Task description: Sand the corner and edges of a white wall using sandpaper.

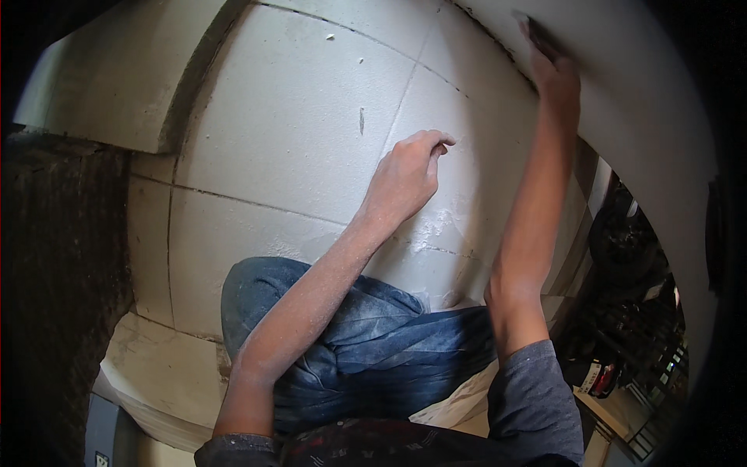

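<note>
My left hand (406,173) is over the white tiled surface (280,117), its back turned up and its fingers curled in. Whatever those fingers hold, if anything, is hidden underneath. At the upper right, my right hand (551,68) reaches up against a smooth pale wall (654,101). Its fingers stretch along the wall and cast a dark shadow there. The palm side is out of sight, so I cannot tell whether something thin lies under it. Pale dust coats my left hand and forearm.
My bent leg in blue jeans (373,335) rests on the tiles. A thick pale ledge (140,86) rises at the upper left, beside a dark gap (62,249). Wet-looking patches and small crumbs mark the tiles. Dark cluttered objects (630,257) stand beyond the wall's edge.
</note>
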Available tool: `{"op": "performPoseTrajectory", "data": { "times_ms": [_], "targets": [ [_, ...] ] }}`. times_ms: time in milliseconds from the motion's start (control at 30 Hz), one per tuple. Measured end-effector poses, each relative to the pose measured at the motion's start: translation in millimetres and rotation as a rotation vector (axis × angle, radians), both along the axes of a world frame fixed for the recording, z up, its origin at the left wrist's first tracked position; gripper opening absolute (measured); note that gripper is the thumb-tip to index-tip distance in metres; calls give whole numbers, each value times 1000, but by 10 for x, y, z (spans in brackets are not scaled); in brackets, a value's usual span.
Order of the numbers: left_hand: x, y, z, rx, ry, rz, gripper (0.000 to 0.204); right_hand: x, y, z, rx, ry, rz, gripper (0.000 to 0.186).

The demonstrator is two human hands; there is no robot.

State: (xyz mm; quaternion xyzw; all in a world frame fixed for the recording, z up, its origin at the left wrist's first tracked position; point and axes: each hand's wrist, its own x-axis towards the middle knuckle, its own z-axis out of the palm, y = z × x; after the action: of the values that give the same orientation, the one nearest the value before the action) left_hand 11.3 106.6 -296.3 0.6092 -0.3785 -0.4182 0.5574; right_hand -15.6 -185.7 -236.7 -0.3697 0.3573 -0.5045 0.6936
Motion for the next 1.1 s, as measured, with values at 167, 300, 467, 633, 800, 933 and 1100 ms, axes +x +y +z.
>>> {"op": "performPoseTrajectory", "data": {
  "times_ms": [167,300,467,633,800,933,1100],
  "targets": [
    [32,-3,26,-9,-10,1,23,-46,17,-32,19,-42,-14,40],
    [22,-7,25,-34,-11,32,22,-63,19,-68,52,-94,-23,40],
    [12,-14,11,-30,4,-11,23,-18,-55,-59,168,-226,26,39],
    [25,-3,18,-40,9,43,24,-8,-54,-38,71,-75,16,39],
    [5,-4,37,-30,6,10,24,91,4,-86,29,-5,47,38],
    [13,-5,34,-82,33,55,25,102,93,-73,0,59,37,38],
    [31,-9,24,-69,12,51,25,2,238,-37,-46,197,10,38]
  ]
}}
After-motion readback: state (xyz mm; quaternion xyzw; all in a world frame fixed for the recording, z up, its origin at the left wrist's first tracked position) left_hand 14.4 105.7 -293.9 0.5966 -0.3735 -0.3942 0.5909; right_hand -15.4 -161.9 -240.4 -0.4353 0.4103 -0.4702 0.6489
